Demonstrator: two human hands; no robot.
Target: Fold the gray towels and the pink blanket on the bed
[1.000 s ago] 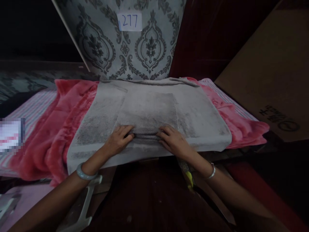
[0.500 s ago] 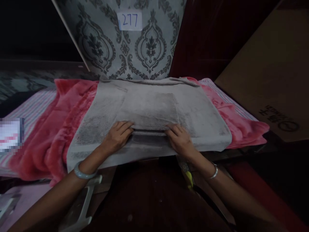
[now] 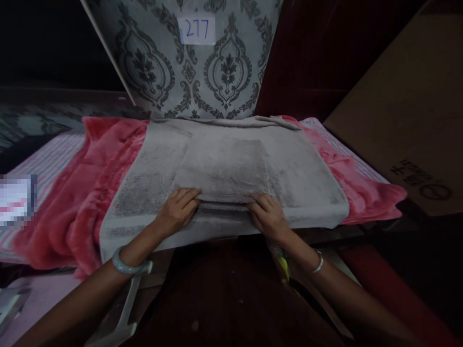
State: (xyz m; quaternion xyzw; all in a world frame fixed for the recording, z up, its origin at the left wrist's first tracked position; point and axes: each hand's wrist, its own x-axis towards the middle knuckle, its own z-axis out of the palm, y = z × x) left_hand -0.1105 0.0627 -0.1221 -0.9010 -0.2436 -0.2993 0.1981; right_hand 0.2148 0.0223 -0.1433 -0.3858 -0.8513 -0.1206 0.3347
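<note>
A folded grey towel (image 3: 224, 164) lies on a larger grey cloth (image 3: 304, 168), close to it in colour. My left hand (image 3: 179, 209) grips the left end of the towel's near folded edge, fingers on top and thumb out of sight. At the right end of that same edge, my right hand (image 3: 269, 214) holds on in the same way. Between the hands the edge shows two layers with a dark gap. The wrists carry a pale bangle (image 3: 125, 262) on the left and a thin silver one (image 3: 318, 261) on the right.
Beneath the grey cloth a pink plush blanket (image 3: 68, 212) spreads to both sides, over a striped sheet (image 3: 54, 149). Patterned wallpaper (image 3: 227, 72) with a paper marked 277 (image 3: 197, 29) rises behind. A cardboard box (image 3: 405, 120) stands at the right. A white frame (image 3: 126, 308) is below left.
Both hands have drawn the towel's folded near edge slightly towards me. The grip at both ends stays the same, and the view has shifted a little.
</note>
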